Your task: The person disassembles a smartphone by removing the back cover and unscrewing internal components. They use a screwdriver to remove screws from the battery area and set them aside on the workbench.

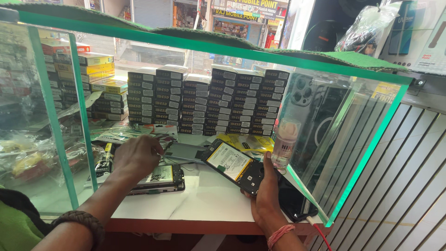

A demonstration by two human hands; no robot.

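Head view, looking down into a glass case with green edges, set on a white table. Inside the case, at the back: many small dark boxes stacked in neat rows, plus yellow and red boxes piled up on the left. Further left, behind the glass: clear plastic bags with small parts inside, too blurry to name. In the middle, an open phone with its back off and a white and yellow battery showing. Held up off the table and tilted, long side running from upper left down to lower right, top end pointing toward the left hand, lower end near the right hand. Right hand wrapped around that lower end, thumb up along the side, fingers clamped on the phone. Just beside it, a small clear bottle standing upright, pale cap on top. Left hand over the table, palm down, fingers curled close together, tips reaching toward a flat grey piece; can't tell if anything is pinched. Under the left hand, a second open phone lying flat on the table, long side going left to right. Near it, a black tube lying on its side.
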